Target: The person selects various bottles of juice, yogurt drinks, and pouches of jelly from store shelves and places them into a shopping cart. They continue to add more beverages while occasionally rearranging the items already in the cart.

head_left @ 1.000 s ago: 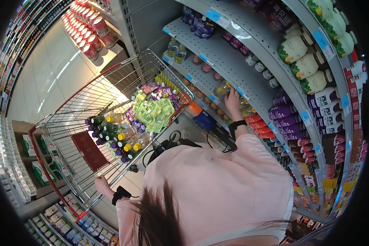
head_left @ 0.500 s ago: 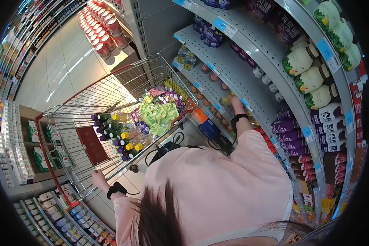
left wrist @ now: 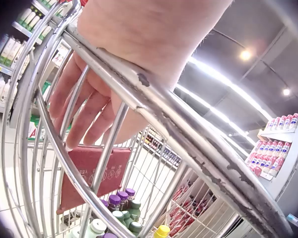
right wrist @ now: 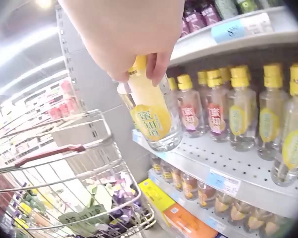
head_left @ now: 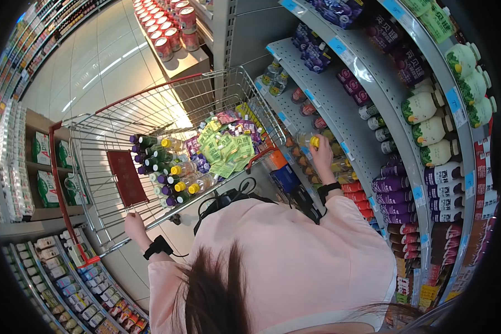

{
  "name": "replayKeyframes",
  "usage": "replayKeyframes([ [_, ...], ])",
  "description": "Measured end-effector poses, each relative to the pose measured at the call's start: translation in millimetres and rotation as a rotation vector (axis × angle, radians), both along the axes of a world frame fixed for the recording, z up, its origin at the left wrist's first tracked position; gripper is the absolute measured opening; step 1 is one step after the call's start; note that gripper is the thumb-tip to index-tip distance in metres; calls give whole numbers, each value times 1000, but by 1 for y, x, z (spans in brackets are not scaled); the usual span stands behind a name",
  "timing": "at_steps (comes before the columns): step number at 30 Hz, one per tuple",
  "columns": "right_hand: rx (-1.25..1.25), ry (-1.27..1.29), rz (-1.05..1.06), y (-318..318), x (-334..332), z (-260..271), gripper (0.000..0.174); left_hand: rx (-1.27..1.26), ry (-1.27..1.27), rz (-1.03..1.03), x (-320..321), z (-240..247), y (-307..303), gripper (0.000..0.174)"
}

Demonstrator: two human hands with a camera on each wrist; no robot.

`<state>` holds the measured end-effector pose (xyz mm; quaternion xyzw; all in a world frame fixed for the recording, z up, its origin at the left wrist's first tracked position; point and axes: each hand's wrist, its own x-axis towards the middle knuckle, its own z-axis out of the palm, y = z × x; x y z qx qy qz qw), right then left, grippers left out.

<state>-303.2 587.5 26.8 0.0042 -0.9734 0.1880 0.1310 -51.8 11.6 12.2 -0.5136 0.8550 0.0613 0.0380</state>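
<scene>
Hands apart: one on the cart, one lifting a bottle

Right hand pinches a clear plastic bottle of pale yellow drink with a yellow cap by its neck and cap, fingers curled round the top. The bottle hangs tilted in the air just in front of the grey perforated metal shelf, apart from the row of matching bottles standing there. Left hand, well apart on the near left, curls its fingers over the scuffed metal bar of the silver wire shopping cart.

The bottle looks full, so fairly weighty for a fingertip hold. Its wall is probably stiff but smooth, and the glossy label could slip. A grip round the middle of the body would likely be safer than the cap.

The cart carries purple- and yellow-capped bottles and green pouches. Around it runs a supermarket aisle with pale glossy floor tiles and stocked shelving on both sides.
</scene>
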Motion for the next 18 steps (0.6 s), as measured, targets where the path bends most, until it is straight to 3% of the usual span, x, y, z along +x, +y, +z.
replayKeyframes([
  [7, -50, 353, 269, -84, -15, 72, 33, 40, 18, 12, -2, 6, 4, 28],
  [14, -163, 23, 522, -208, -63, 89, 35, 13, 110, -15, 2, -4, 1, 27],
  [18, -136, -118, 652, -290, -89, 45, 34, 47, 101, 6, 0, 3, 4, 26],
])
